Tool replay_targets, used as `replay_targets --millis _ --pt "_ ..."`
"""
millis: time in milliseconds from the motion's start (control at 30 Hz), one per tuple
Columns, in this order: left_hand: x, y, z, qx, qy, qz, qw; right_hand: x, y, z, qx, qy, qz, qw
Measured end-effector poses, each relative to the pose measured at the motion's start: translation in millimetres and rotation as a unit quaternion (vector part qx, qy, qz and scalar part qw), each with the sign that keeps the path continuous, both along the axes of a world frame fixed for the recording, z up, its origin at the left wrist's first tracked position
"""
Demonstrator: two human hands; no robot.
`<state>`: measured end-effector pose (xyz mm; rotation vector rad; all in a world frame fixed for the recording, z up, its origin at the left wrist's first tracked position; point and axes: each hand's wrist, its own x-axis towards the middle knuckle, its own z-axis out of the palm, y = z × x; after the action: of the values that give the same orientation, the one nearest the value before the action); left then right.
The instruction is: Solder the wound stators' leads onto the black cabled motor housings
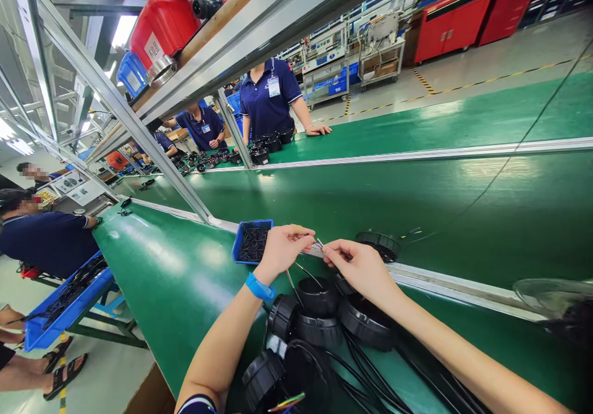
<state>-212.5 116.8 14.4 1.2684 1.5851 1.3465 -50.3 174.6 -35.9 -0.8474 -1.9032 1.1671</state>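
My left hand (290,247), with a blue band (260,287) on its wrist, pinches thin coloured wires (319,243) between thumb and fingertips. Right beside it my right hand (359,266) is closed on the wires' other side, fingertips nearly meeting the left. Below both hands sit several round black plastic housings (319,296), and thin wires (293,284) rise out of them. Black cables (370,371) trail from the housings toward me. A blue bin (237,244) of small black pieces stands just left of my left hand.
A black round part (380,245) lies beyond the metal rail (445,287). A slanted aluminium post (171,173) rises at left, under an overhead shelf. Co-workers in navy shirts (269,96) stand across the green bench. At right, a clear dish (546,293) stands near the rail.
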Motion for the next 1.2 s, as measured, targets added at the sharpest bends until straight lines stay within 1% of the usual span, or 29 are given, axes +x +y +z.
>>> replay_targets --millis 100,167,267,367,500,633,700,800,900,1200 --pt "1.5 1.6 -3.9 -0.028 -0.055 -0.011 0.998 -0.7 -0.1 -0.1 -0.004 0.004 0.001 1.000" --pt "2.1 2.5 -6.5 -0.045 -0.070 -0.021 0.996 -0.8 -0.3 0.1 -0.007 0.005 0.003 1.000" --pt "0.8 2.1 -6.1 -0.053 -0.054 -0.042 0.996 -0.7 -0.5 0.3 -0.010 0.007 0.007 1.000" --pt "-3.4 0.9 -1.5 -0.053 -0.033 -0.062 0.996 -0.4 -0.7 0.5 -0.011 0.008 0.009 1.000" --pt "-7.5 1.5 1.9 -0.049 -0.034 -0.034 0.998 -0.2 -1.0 1.2 -0.009 0.008 0.012 1.000" --pt "-6.6 3.3 -0.8 -0.052 -0.093 -0.024 0.994 0.2 -1.3 2.0 -0.002 0.006 0.018 1.000" --pt "-6.0 3.9 -2.6 -0.035 -0.107 -0.020 0.993 0.4 -1.5 2.0 0.002 0.004 0.020 1.000" --pt "-5.9 4.4 -3.8 0.002 -0.100 0.013 0.995 0.6 -1.9 1.6 0.005 0.002 0.020 1.000" --pt "-5.3 4.6 -3.0 0.021 -0.095 0.042 0.994 0.4 -2.2 1.6 0.006 0.004 0.019 1.000" --pt "-0.9 3.1 1.1 0.012 -0.069 0.020 0.997 0.0 -3.8 4.1 0.009 0.007 0.017 1.000"
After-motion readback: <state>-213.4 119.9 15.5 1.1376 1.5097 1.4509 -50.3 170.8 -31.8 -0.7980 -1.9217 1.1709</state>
